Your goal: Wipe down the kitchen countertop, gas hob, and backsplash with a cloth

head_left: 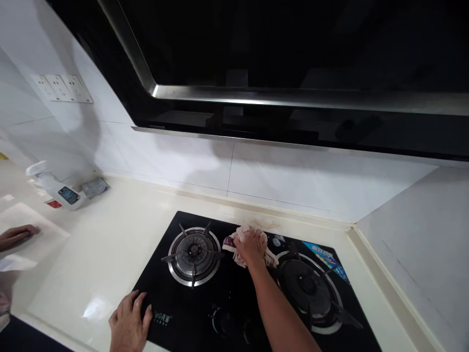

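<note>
My right hand (252, 247) presses a crumpled pale pink cloth (269, 256) onto the back middle of the black glass gas stove (234, 288), between the two burners. Its fingers are curled over the cloth. A dark red patch shows at the cloth's left end. My left hand (130, 320) rests on the stove's front left edge with its fingers spread, holding nothing. The left burner (194, 252) has a steel ring and pan supports. My right forearm passes beside the right burner (308, 288). Water drops lie on the glass just right of the cloth.
A range hood (256, 95) hangs low over the stove. On the left of the counter (98, 244) stand a white spray bottle (60, 190) and a grey block (95, 187). Another person's hand (20, 234) is at the far left. A brownish stain (266, 224) lies behind the stove.
</note>
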`<action>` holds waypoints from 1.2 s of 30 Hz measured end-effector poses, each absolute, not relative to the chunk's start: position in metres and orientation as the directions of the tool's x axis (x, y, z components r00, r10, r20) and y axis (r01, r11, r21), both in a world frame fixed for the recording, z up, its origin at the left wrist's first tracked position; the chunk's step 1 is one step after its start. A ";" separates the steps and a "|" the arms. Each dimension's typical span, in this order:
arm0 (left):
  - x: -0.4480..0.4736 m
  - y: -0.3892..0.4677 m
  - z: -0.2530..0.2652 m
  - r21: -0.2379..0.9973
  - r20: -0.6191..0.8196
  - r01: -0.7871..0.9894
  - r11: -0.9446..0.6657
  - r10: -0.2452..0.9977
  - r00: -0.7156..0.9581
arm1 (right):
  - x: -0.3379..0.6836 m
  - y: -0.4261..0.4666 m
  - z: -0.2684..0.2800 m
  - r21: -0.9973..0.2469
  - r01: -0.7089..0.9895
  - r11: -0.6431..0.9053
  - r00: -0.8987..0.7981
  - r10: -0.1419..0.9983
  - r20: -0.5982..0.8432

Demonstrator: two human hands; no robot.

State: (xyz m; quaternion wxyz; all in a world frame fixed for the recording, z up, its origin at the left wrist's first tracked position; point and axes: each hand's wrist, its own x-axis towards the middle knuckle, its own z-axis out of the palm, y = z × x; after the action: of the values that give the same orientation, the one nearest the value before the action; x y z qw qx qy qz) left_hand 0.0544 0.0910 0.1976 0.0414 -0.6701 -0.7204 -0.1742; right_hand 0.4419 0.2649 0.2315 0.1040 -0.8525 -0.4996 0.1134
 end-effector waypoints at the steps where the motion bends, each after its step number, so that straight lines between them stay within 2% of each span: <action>1: 0.055 0.091 0.199 0.197 0.285 0.979 0.045 0.953 -0.101 | 0.436 0.268 0.233 -0.295 0.840 -0.456 0.450 0.888 -0.092; 7: 0.056 0.093 0.203 0.189 0.259 0.980 0.060 0.960 -0.109 | 0.415 0.245 0.237 -0.343 0.907 -0.245 0.232 0.970 -0.078; 14: 0.059 0.097 0.207 0.164 0.237 0.985 0.054 0.967 -0.093 | 0.419 0.158 0.234 -0.260 0.930 -0.262 0.249 0.965 -0.081; 18: 0.062 0.096 0.210 0.161 0.244 0.986 0.053 0.966 -0.091 | 0.421 0.114 0.243 -0.293 0.935 -0.203 0.186 0.979 -0.084; 26: 0.064 0.097 0.211 0.142 0.260 0.990 0.026 0.964 -0.063 | 0.481 0.076 0.262 -0.259 0.855 -0.449 0.421 0.893 -0.159; 31: 0.068 0.094 0.217 0.145 0.262 0.989 0.040 0.962 -0.078 | 0.491 0.037 0.256 -0.228 0.844 -0.486 0.457 0.873 -0.168; 36: 0.067 0.094 0.216 0.155 0.287 0.988 0.020 0.956 -0.064 | 0.488 -0.021 0.238 -0.130 0.841 -0.525 0.509 0.849 -0.139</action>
State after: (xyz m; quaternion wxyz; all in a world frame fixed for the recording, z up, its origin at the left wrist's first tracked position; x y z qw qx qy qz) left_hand 0.0675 0.0939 0.2157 0.0509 -0.6822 -0.7122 -0.1576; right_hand 0.4876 -0.0209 0.2378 0.0228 -0.8683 -0.4867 0.0930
